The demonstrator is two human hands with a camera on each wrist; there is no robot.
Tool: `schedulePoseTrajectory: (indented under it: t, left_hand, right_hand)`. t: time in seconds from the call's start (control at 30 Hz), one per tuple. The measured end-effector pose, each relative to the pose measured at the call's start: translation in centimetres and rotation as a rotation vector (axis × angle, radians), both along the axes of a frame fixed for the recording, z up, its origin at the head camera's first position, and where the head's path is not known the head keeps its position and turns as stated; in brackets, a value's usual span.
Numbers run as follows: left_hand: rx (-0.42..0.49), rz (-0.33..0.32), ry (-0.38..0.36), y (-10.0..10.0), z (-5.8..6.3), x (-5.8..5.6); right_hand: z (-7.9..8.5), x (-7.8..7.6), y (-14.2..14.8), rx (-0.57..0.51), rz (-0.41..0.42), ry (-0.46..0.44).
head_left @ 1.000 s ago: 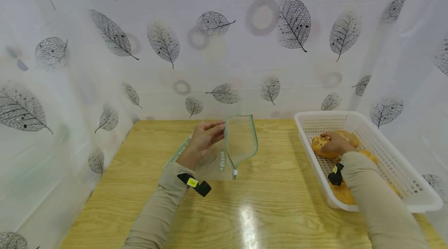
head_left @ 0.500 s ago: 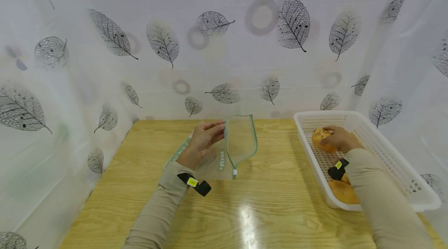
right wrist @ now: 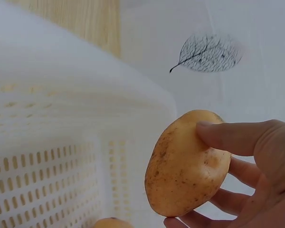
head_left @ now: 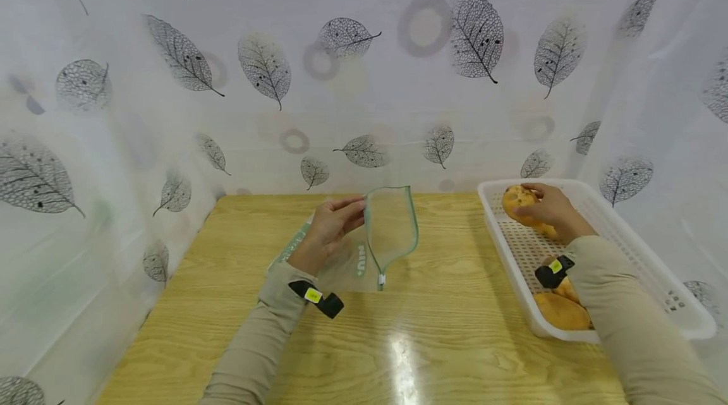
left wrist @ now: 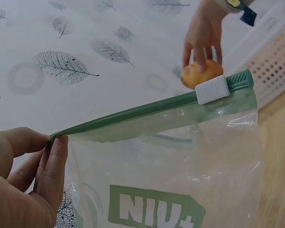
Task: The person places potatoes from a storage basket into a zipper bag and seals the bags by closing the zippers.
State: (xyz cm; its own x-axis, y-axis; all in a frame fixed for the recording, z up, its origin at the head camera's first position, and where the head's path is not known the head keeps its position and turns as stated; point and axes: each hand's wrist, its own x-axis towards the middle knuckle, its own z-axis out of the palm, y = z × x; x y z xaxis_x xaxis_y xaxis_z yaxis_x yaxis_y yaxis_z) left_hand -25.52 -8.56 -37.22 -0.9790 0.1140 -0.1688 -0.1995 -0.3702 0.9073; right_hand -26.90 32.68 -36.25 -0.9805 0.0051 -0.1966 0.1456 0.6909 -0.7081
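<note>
My left hand (head_left: 327,234) pinches the edge of a clear zip bag (head_left: 361,261) by its green zip, thumb against fingers. The bag's mouth gapes toward the right. In the left wrist view the white slider (left wrist: 213,90) sits near the far end of the zip. A yellow-brown potato (head_left: 514,201) is in my right hand (head_left: 554,210), held over the back of the white basket (head_left: 648,253). Thumb and fingers wrap the potato (right wrist: 185,164) from one side in the right wrist view. Several potatoes (head_left: 560,312) lie in the basket, partly hidden by my arm.
Beneath both arms is a wood-grain table (head_left: 455,329), with the basket standing at its right side. A white curtain (head_left: 364,95) with dark leaf prints hangs behind the table and at both sides.
My right hand has lifted the potato up from among the others, toward the basket's back edge. My left hand and the bag have stayed in place.
</note>
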Motion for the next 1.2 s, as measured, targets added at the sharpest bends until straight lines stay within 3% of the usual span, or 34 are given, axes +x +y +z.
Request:
schedulePoseTrajectory:
  t: [0.3,0.63,0.87,1.2]
  left_hand:
    - [-0.001,-0.003,-0.007,0.1,0.1,-0.1]
    - [0.010,-0.006,0.008,0.4,0.2,-0.2]
    - [0.014,-0.005,-0.006,0.4,0.3,-0.1]
    - [0.037,0.004,-0.013,0.3,0.2,0.0]
  right_hand:
    - [2.5,0.8,-2.7,0.012,0.056,0.069]
    - [4.2,1.8,-7.5,-0.168,0.075,0.099]
    - [3.9,2.9,-10.7,-0.342,0.103,0.056]
    - [2.3,4.2,-13.7,-0.585,0.160,-0.010]
